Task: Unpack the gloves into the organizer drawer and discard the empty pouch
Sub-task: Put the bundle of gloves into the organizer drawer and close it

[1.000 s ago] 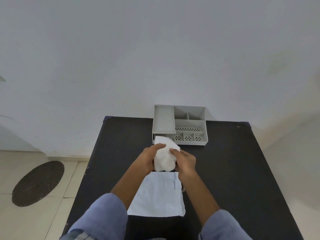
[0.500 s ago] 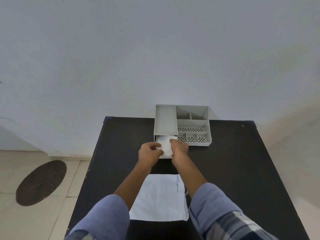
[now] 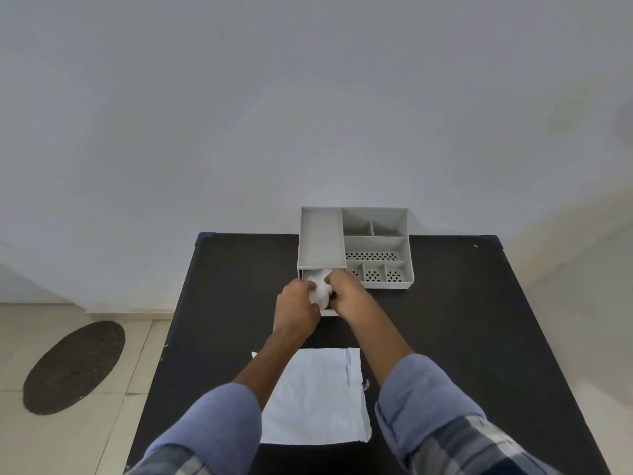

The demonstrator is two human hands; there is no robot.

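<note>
While a dark oval mat [image 3: 73,367] lies on the pale tiled floor at far left, a person in blue sleeves leans over a black table [image 3: 479,337] set against a plain grey wall; the left hand [image 3: 297,310] and the right hand [image 3: 346,291] meet over the open drawer [image 3: 325,313] at the front left of a grey desk organizer [image 3: 356,246], the fingers of both curled tight around a crumpled bundle of white gloves [image 3: 320,286] that sits partly inside the drawer; nearer the person, between the forearms, a flat white pouch [image 3: 313,399] rests on the tabletop, apart from the organizer, its right edge showing a folded flap; to the right, the organizer's open compartments have perforated floors; no brand name, label or lettering can be read on the pouch, the gloves or the organizer
</note>
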